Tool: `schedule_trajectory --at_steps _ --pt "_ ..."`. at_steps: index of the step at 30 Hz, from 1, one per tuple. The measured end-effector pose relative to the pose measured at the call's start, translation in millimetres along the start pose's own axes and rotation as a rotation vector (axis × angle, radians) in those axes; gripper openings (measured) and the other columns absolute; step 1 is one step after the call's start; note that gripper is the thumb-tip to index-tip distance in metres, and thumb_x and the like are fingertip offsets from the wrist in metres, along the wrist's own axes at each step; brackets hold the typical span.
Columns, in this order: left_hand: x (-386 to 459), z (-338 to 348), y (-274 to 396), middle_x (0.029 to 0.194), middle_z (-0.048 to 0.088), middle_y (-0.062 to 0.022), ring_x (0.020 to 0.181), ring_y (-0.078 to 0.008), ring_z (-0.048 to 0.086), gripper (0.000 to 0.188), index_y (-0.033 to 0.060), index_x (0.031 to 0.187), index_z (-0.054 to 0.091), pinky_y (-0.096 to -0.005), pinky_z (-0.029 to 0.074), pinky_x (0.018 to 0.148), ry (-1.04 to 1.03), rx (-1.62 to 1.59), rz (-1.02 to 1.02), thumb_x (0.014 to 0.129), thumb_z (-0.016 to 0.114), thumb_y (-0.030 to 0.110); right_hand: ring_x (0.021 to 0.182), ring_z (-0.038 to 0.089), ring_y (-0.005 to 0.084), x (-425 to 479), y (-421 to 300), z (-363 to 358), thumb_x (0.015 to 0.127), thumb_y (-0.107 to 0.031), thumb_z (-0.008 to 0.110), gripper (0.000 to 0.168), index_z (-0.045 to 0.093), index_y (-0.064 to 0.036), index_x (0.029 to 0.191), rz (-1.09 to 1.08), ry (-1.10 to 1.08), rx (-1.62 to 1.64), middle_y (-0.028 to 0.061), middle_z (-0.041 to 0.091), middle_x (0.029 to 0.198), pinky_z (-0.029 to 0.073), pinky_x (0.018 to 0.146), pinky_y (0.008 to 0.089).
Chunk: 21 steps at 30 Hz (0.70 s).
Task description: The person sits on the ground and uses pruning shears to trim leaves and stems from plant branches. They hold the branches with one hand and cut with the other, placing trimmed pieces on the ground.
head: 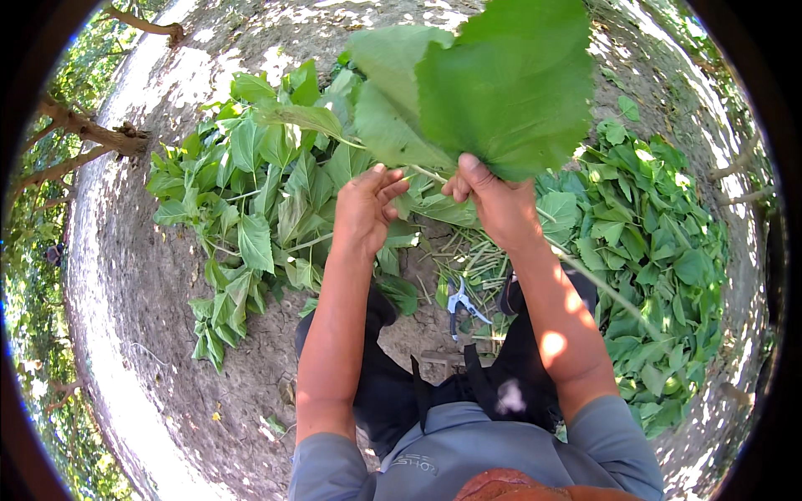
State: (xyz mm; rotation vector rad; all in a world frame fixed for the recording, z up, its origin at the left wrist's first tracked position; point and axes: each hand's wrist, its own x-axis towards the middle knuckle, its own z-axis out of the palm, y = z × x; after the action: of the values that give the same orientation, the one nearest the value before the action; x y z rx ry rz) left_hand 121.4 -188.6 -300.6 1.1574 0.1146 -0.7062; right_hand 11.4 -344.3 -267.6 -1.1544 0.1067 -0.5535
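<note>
My right hand [498, 197] pinches a large green leaf [507, 94] near its base, the thumb on top. A second broad leaf [395, 100], paler, overlaps it on the left. My left hand [369, 210] is raised at the lower edge of that paler leaf, fingers curled and thumb up; whether it grips a leaf stalk is unclear. One long pale stem [601, 285] runs from behind my right hand, past the forearm, towards the lower right. Pruning shears [462, 307] lie on the ground between my feet.
Leafy cut branches [250, 163] are heaped ahead and to the left. A pile of loose leaves [664, 250] spreads on the right. Short cut stalks [476, 257] litter the cracked soil [207, 401] near the shears. Tree branches [106, 134] reach in at the left edge.
</note>
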Motion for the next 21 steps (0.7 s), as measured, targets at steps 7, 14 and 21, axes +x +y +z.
schedule_trajectory --at_steps 7,14,21 --pt "3.4 6.8 -6.5 0.115 0.059 -0.0106 0.101 -0.0223 0.060 0.033 0.0069 0.122 0.050 -0.0352 0.054 0.073 -0.182 -0.315 0.112 0.093 0.052 0.025 0.067 0.050 0.0052 -17.1 -16.5 7.0 0.092 -0.016 0.062 0.015 0.060 -0.003 0.099 0.136 -0.124 -0.259 -0.0014 0.056 0.075 0.046 0.060 0.0265" --pt "3.5 8.1 -10.3 0.113 0.061 -0.0085 0.100 -0.0266 0.061 0.031 0.0071 0.118 0.053 -0.0421 0.052 0.085 -0.237 -0.420 0.100 0.095 0.048 0.027 0.067 0.048 0.0046 -18.4 -12.2 7.9 0.092 -0.015 0.061 0.014 0.063 -0.004 0.101 0.081 -0.205 -0.424 -0.0013 0.058 0.077 0.042 0.061 0.0242" --pt "0.6 2.3 6.5 0.079 0.056 -0.0003 0.078 -0.0179 0.057 0.031 0.0107 0.091 0.052 -0.0327 0.045 0.065 -0.055 -0.411 0.143 0.101 0.038 0.037 0.064 0.056 0.0104 -5.4 -5.3 5.8 0.093 -0.012 0.057 0.011 0.060 -0.002 0.095 0.132 0.101 -0.006 0.0021 0.058 0.075 0.045 0.061 0.0268"
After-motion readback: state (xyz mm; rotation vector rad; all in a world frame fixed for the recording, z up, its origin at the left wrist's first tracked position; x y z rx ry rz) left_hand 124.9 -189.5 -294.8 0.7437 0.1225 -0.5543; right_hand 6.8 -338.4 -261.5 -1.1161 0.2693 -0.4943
